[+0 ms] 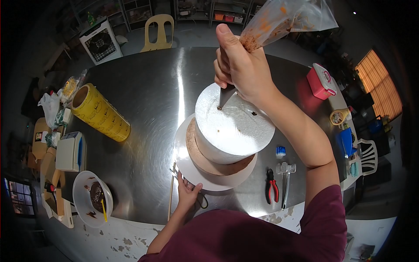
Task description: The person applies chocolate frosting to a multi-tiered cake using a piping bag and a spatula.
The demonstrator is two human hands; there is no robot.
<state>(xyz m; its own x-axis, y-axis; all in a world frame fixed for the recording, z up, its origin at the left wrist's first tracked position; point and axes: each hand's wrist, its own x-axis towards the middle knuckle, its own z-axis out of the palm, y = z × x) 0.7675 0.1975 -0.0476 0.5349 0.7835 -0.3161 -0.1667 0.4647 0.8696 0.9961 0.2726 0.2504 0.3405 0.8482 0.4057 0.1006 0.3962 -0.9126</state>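
Note:
My right hand (242, 70) is wrapped round a clear piping bag (283, 22) with brown smears inside, its dark tip pointing down at a silver-covered round board (233, 124). Dark spots mark the silver top. Under it lies a wider brown round layer (192, 142), on a white round board (183, 170). At that white board's front left edge is my left hand (188, 192), its fingers partly under the rim and its thumb apart from them.
Left: a yellow wrap roll (102, 112), a scale (70, 150) and a bowl with dark contents (83, 198). Right: red-handled pliers (272, 187), a metal mallet (286, 183), a blue item (280, 151) and a pink box (321, 83). A thin stick (171, 194) lies near my left hand.

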